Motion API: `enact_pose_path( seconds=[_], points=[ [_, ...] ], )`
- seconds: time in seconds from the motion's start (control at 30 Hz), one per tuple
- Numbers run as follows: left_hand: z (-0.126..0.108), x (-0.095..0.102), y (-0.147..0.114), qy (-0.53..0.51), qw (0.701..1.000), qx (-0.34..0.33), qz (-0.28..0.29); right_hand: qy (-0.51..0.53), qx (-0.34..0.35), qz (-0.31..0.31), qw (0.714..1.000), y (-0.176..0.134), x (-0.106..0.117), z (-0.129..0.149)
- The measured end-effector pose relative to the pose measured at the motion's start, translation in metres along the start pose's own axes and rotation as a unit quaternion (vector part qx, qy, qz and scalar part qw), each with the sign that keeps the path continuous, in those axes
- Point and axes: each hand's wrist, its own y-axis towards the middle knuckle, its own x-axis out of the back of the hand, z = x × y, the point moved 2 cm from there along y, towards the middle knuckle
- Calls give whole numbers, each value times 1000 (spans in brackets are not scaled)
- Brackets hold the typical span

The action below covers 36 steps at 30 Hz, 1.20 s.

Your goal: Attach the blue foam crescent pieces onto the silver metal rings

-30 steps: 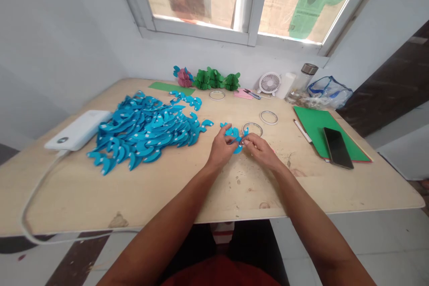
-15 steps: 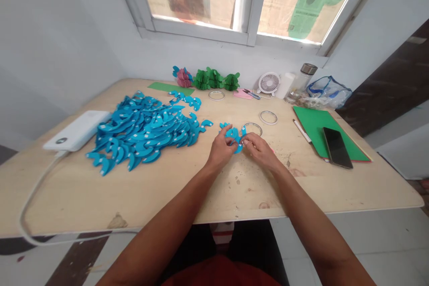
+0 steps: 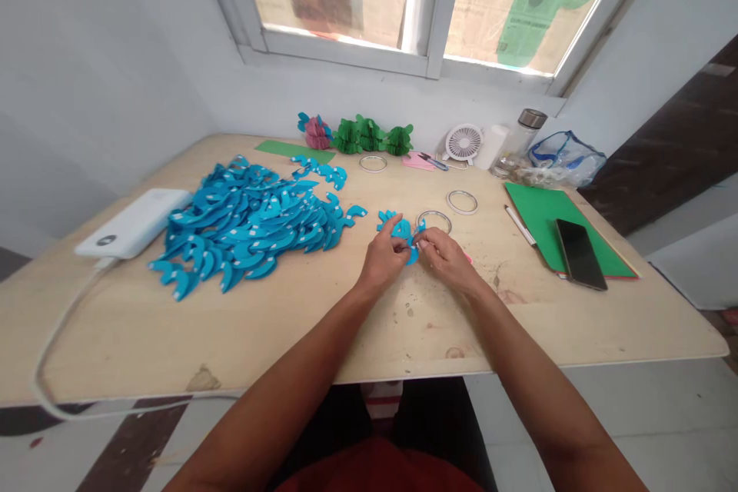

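My left hand [image 3: 383, 252] and my right hand [image 3: 443, 255] meet near the middle of the table, fingers pinched on a curved blue paper piece [image 3: 411, 255] between them. The fingertips partly hide it. More blue paper pieces [image 3: 390, 220] lie just beyond my left fingers. A roll of double-sided tape [image 3: 433, 221] rests flat behind my right hand, and two similar rings lie farther off. To the left spreads a large heap of curved blue paper pieces [image 3: 259, 219] marked with small white squares.
A white power bank [image 3: 134, 223] with a cable sits at left. Folded green paper figures [image 3: 369, 135], a small fan [image 3: 463, 143] and a glass bottle [image 3: 519, 140] stand at the back. On the right, a phone [image 3: 580, 254] lies on green sheets [image 3: 542, 215] beside a pen [image 3: 520, 226].
My fingers have shifted slightly over the blue paper piece; its upright end by my right fingertips shows less and looks tilted. The rest of the table looks the same.
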Motion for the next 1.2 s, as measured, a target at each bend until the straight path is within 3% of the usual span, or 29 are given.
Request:
enact_pose_path(
  seconds=[0.37, 0.97, 1.2],
  points=[
    [2, 2, 2, 8, 1000, 4, -9, 20, -3, 1, 1000, 0, 1, 0],
    [-5, 1, -2, 41, 999, 7, -7, -78, 5, 13, 997, 0, -3, 0],
    [-1, 2, 1, 6, 1000, 10, -28, -99, 17, 12, 995, -1, -4, 6]
  ],
)
